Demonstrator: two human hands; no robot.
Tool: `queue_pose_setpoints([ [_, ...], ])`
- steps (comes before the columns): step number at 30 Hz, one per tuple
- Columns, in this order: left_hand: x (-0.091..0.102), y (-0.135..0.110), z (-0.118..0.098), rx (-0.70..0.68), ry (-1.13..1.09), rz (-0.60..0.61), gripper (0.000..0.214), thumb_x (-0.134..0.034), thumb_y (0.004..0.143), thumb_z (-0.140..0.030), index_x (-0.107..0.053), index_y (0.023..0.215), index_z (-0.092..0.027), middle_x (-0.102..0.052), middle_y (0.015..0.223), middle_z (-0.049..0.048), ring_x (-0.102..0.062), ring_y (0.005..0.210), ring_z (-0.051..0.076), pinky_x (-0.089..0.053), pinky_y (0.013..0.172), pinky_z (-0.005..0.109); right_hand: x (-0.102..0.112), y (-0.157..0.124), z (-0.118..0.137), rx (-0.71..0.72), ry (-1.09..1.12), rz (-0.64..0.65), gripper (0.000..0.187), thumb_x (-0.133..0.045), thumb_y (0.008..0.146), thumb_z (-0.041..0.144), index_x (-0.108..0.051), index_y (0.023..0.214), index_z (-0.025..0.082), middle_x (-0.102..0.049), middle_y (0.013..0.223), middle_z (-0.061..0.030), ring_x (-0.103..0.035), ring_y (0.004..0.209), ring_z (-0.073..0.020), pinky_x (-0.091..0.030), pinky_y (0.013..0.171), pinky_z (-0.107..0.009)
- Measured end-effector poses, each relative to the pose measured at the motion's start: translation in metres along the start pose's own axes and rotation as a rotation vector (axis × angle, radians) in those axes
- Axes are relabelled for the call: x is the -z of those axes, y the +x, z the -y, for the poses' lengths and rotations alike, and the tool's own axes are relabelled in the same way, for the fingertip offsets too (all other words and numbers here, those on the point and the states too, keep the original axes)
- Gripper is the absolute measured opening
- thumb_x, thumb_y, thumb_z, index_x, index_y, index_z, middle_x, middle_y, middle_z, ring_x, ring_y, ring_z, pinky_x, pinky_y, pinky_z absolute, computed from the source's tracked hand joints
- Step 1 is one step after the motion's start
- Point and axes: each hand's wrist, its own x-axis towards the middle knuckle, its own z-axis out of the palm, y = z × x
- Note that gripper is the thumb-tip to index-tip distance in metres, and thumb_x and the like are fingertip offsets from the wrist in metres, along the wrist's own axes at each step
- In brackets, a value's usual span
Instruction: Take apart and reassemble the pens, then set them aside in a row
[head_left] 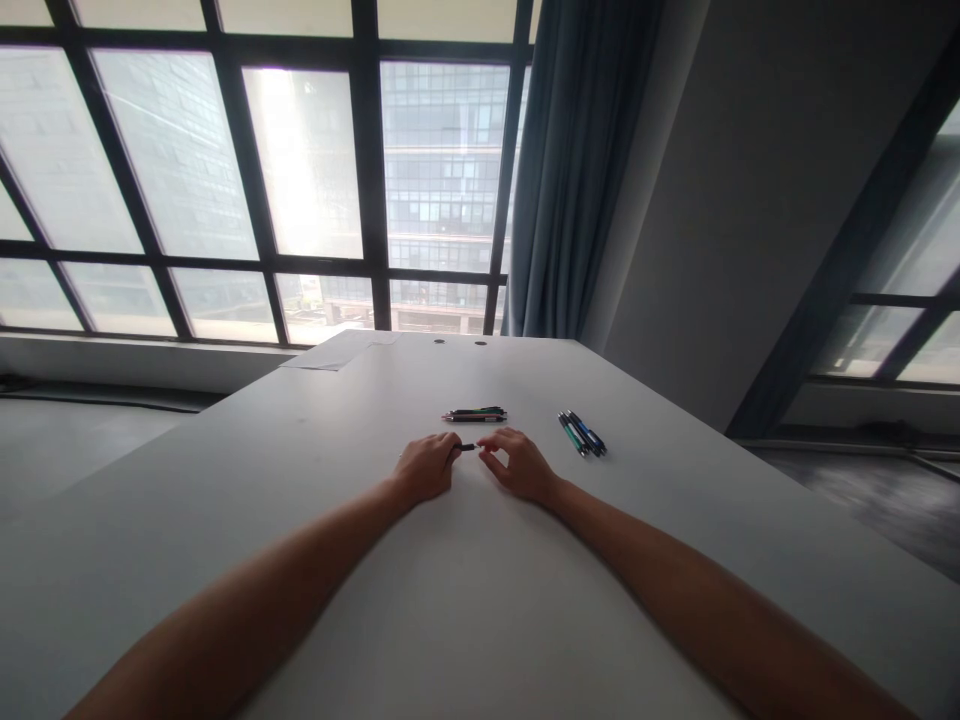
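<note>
My left hand is closed around a dark pen, whose end points right from between thumb and fingers. My right hand faces it, thumb and index finger curled into a pinch at the pen's pale end. Whether those fingertips grip the end itself or a small part beside it is too fine to see. Just beyond both hands lies a group of pens, dark with some green, set sideways. To the right of my right hand, several more pens in black, green and blue lie side by side at a slant.
The white table stretches away toward the windows. Sheets of paper lie at its far left, and two dark round spots mark the far end. A blue curtain hangs behind the table.
</note>
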Motion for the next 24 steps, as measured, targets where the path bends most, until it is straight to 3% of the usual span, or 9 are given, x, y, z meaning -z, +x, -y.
queue_pose_setpoints([
  [4,0.003,-0.001,-0.002,0.001,0.002,0.016,0.021,-0.037,0.094,-0.028,-0.056,0.103,-0.023,-0.069,0.098,0.0050,-0.064,0.089,0.019,-0.045,0.072,0.029,0.001,0.000,0.001,-0.019,0.012,-0.007,0.008,-0.059,0.087,0.022,-0.066,0.089,0.019,-0.067,0.082,-0.0045,-0.061,0.076,-0.0171,-0.045,0.077,-0.032],
  [11,0.009,-0.002,-0.007,0.053,0.062,0.010,0.049,-0.039,0.089,-0.064,-0.061,0.094,-0.021,-0.071,0.087,0.0067,-0.066,0.080,0.023,-0.044,0.067,0.030,0.001,0.000,0.014,0.068,0.084,0.012,0.007,-0.057,0.086,0.020,-0.064,0.083,0.019,-0.065,0.078,-0.0037,-0.058,0.073,-0.0159,-0.045,0.071,-0.029],
  [24,0.010,0.000,-0.009,0.105,0.093,0.018,0.037,-0.045,0.088,-0.049,-0.068,0.081,-0.021,-0.072,0.081,0.0056,-0.066,0.072,0.020,-0.041,0.062,0.027,0.003,-0.001,0.010,-0.076,0.013,-0.009,0.004,-0.058,0.081,0.018,-0.062,0.079,0.018,-0.064,0.077,-0.0031,-0.058,0.069,-0.0149,-0.045,0.068,-0.027],
])
